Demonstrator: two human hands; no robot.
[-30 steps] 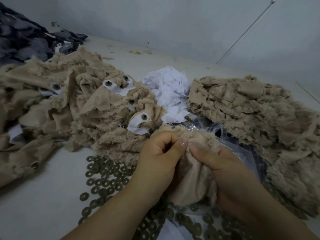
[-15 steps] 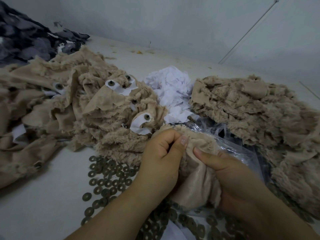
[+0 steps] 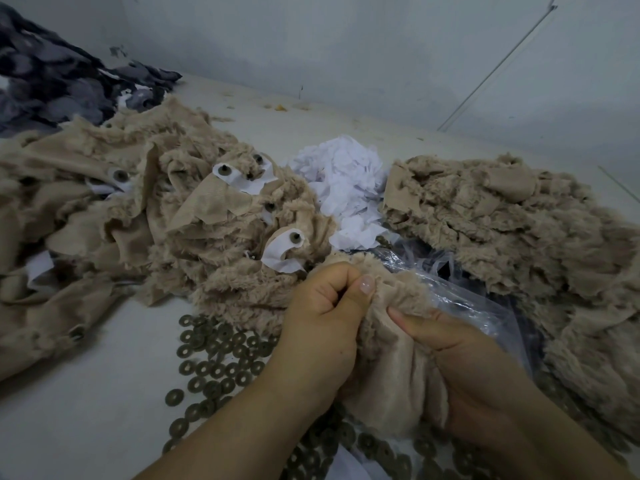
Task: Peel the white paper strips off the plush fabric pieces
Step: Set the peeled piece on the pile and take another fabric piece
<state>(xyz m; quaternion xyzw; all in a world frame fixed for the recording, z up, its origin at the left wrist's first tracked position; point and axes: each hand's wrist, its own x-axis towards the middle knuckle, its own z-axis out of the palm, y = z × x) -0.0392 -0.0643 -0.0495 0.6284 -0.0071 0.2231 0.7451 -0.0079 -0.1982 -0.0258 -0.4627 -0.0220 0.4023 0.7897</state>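
Left hand (image 3: pixel 325 317) curls tight, thumb pinching the top edge of a plush piece (image 3: pixel 394 372); right hand (image 3: pixel 464 362) grips the same piece from beside it, thumb on top. The piece bunches between them, above washers (image 3: pixel 214 355), paper strips (image 3: pixel 282 252) just beyond

Paper scraps (image 3: pixel 346 188) lie between two plush piles (image 3: pixel 221 233), washers (image 3: pixel 218 358) in front.

I see my left hand (image 3: pixel 323 317) curled into a fist, thumb pressed against the tan plush fabric piece (image 3: pixel 394 358), while my right hand (image 3: pixel 460 368) grips it from the other side, forearms angling in from below.
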